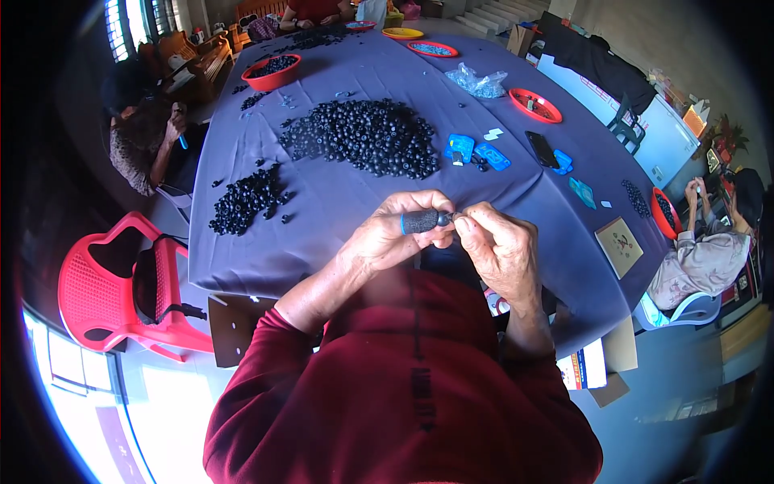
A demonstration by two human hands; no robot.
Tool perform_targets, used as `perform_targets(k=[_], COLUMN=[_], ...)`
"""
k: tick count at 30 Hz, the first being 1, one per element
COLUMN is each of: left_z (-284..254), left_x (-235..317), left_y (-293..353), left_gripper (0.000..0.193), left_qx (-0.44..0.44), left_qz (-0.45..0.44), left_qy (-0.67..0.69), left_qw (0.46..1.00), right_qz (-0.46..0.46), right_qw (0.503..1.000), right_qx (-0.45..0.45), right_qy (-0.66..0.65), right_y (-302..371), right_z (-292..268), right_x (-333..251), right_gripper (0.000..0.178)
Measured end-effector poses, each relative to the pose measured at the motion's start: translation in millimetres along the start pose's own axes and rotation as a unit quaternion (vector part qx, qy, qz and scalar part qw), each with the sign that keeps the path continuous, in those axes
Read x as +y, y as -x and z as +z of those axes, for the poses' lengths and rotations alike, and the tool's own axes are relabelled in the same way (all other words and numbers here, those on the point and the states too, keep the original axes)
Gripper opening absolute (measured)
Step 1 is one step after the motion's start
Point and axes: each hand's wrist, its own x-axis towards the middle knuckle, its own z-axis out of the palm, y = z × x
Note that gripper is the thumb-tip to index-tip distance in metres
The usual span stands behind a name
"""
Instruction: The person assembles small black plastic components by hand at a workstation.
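In front of my chest, near the table edge, both hands meet. My left hand (399, 226) is closed, and a black finger sleeve (419, 222) with a blue rim covers one of its digits. At the sleeve's tip it pinches a small black round part (444, 218). My right hand (504, 246) is closed too, its thumb and forefinger pressed together against that part; whatever else they grip is too small to tell. Beyond my hands lies a big pile of similar black parts (363, 137), with a smaller pile (250, 199) to the left.
Blue plastic cases (476, 152), a black phone (541, 149) and a red tray (535, 106) lie to the right on the grey tablecloth (339, 250). A red bowl (272, 77) holds more black parts. Co-workers sit left, right and far. A red chair (129, 282) stands left.
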Motion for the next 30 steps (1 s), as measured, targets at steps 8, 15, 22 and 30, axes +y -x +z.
perform_targets(k=[8,15,22,30], left_z=[1.3,1.1,0.7,10.8], left_x=[-0.5,-5.2,2.0,8.4], left_y=[1.2,0.5,2.5,4.6], left_gripper=[0.027,0.023,0.025,0.033], left_qx=[0.013,0.017,0.023,-0.010], left_qz=[0.015,0.027,0.060,0.025], left_qy=[-0.029,0.048,0.028,0.035], left_qw=[0.999,0.998,0.998,0.999], right_qz=[-0.004,-0.021,-0.048,-0.054], right_qw=[1.000,0.999,0.997,0.998], right_qx=[-0.003,0.034,-0.024,0.021], right_qy=[0.013,-0.001,0.062,0.010], right_y=[0.3,-1.1,1.3,1.3], right_z=[1.4,10.5,14.8,10.7], right_x=[-4.0,6.5,3.4,-9.9], right_gripper=[0.010,0.019,0.008,0.017])
